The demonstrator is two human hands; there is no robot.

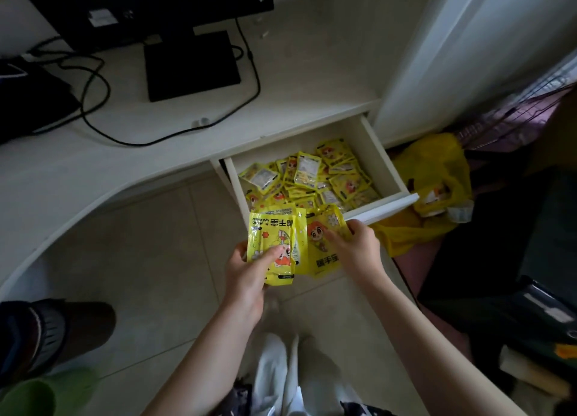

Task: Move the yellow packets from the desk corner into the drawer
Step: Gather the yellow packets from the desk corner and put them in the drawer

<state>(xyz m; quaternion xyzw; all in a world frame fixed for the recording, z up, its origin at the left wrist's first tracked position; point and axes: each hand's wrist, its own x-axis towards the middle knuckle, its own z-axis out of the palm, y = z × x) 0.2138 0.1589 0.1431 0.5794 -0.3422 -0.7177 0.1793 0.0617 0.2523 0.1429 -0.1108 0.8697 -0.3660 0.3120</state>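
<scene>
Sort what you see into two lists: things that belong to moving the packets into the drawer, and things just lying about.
Belongs to the job:
yellow packets held in the left hand and right hand
open drawer, already holding packets

Just lying about:
monitor stand
black cable
yellow plastic bag on the floor

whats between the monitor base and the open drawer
In the head view, a black cable loops across the pale desk between the monitor base and the open drawer, with a small roundish object beside it.
</scene>
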